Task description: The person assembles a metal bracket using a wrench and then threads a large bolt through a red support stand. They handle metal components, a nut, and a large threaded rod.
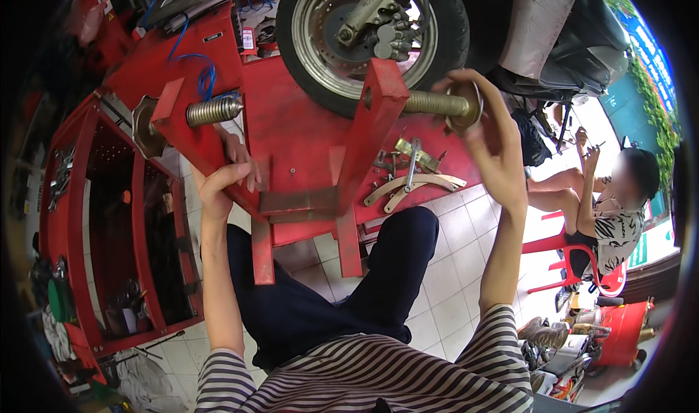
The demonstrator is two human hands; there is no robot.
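A red steel clamp frame (298,203) with two uprights stands in front of me. Its left upright carries a threaded screw (210,112) with a worn metal hand knob (148,127) on the outer side. A second threaded screw (435,103) sticks out to the right from the other upright and ends in a round metal knob (466,107). My left hand (220,185) is closed round the lower part of the left upright. My right hand (501,157) curls its fingers and thumb about the round knob; some fingertips are blurred.
Behind the frame a motorcycle wheel (306,64) rests on a red platform (273,85). Levers and metal parts (411,176) lie right of the frame. A red tool rack (138,216) stands left. At right, a person (619,209) sits on a red chair (557,249).
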